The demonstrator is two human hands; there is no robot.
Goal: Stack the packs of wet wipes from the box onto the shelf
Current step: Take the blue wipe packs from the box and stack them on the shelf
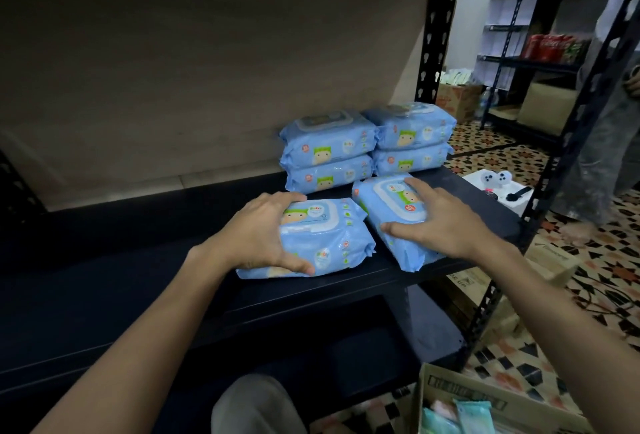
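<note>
Red packets (545,46) fill a far rack (512,63) over patterned tiles (498,153).

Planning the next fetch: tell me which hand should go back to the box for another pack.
Right. The cardboard box sits low on the right hand's side, and that hand only rests on its wipes pack, while the left hand grips its pack.
</note>
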